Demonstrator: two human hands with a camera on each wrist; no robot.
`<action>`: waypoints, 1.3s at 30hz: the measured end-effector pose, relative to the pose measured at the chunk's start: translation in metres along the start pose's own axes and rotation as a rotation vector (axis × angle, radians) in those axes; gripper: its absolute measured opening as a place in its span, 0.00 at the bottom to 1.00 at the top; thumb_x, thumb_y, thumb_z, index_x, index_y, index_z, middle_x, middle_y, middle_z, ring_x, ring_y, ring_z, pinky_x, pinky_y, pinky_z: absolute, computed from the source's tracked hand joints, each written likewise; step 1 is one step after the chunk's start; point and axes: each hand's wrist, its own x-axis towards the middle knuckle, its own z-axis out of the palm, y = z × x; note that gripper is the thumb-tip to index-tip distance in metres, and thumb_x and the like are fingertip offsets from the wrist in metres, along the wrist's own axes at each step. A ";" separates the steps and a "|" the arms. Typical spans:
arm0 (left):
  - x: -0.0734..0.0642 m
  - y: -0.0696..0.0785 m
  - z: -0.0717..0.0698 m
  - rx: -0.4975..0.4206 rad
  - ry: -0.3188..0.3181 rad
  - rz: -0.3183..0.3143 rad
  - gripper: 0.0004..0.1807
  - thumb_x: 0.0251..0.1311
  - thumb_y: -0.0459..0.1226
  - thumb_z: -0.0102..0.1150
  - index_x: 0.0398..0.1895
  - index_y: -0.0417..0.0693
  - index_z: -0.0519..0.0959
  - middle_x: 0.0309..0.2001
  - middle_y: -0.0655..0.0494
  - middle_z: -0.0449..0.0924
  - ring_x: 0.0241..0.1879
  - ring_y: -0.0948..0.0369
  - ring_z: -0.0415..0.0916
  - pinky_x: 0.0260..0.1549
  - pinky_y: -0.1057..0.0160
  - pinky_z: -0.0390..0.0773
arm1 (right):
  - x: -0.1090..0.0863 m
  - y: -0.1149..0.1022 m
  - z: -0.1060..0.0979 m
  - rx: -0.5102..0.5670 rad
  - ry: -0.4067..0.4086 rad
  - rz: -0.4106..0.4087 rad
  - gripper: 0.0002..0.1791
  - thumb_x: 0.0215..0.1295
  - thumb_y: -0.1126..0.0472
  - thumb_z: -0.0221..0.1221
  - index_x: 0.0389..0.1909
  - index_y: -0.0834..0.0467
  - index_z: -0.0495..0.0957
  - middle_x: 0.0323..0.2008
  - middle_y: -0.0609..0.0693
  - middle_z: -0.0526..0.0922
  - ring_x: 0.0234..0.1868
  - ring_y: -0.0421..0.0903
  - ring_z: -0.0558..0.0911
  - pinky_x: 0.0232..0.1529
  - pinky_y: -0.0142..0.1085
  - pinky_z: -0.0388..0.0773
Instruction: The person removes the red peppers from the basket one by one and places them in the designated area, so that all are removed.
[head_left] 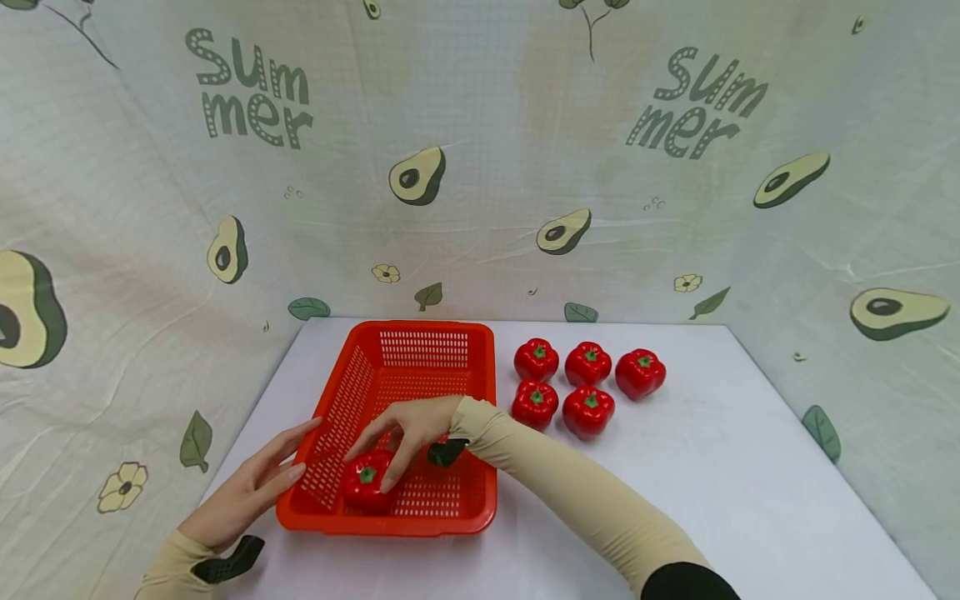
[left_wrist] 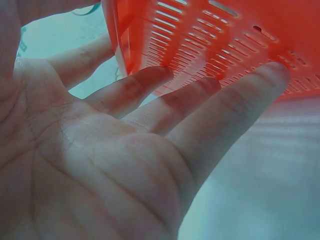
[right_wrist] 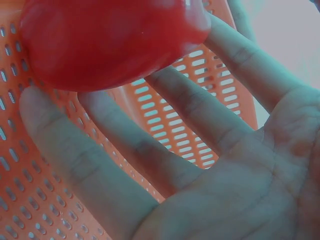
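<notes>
Inside a red-orange perforated plastic basket (head_left: 420, 525), my right hand (head_left: 420, 425) holds a red bell pepper (head_left: 367, 487) near the front left corner. Its thumb lies on the pepper's right side and the fingers reach round the far side. The right wrist view shows spread, slightly bent fingers (right_wrist: 185, 100) against the pepper (right_wrist: 115, 40). A small red patch shows behind the right wrist; what it is, I cannot tell. My left hand (head_left: 251, 487) touches the basket's left side with nearly straight fingers (left_wrist: 235, 105), which lie along the slotted wall (left_wrist: 200, 40) in the left wrist view.
Several red bell peppers (head_left: 588, 412) stand in two rows on the white table (head_left: 720, 467), right of the basket. Behind and beside the table hangs a pale cloth (head_left: 487, 167) printed with avocados.
</notes>
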 end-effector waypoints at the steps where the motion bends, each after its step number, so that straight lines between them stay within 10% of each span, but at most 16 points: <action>1: 0.000 0.000 0.000 0.000 -0.001 0.001 0.36 0.87 0.36 0.47 0.91 0.56 0.50 0.88 0.36 0.37 0.68 0.82 0.65 0.59 0.61 0.83 | 0.000 0.000 0.000 -0.004 -0.001 0.000 0.34 0.66 0.66 0.73 0.74 0.56 0.80 0.63 0.38 0.83 0.65 0.35 0.76 0.63 0.37 0.82; 39: -0.001 0.003 -0.001 -0.012 -0.011 -0.010 0.35 0.87 0.36 0.46 0.90 0.54 0.50 0.88 0.36 0.37 0.69 0.81 0.67 0.60 0.59 0.84 | -0.002 0.001 0.002 -0.025 0.018 0.001 0.34 0.67 0.65 0.73 0.74 0.55 0.80 0.62 0.40 0.83 0.61 0.36 0.78 0.59 0.38 0.85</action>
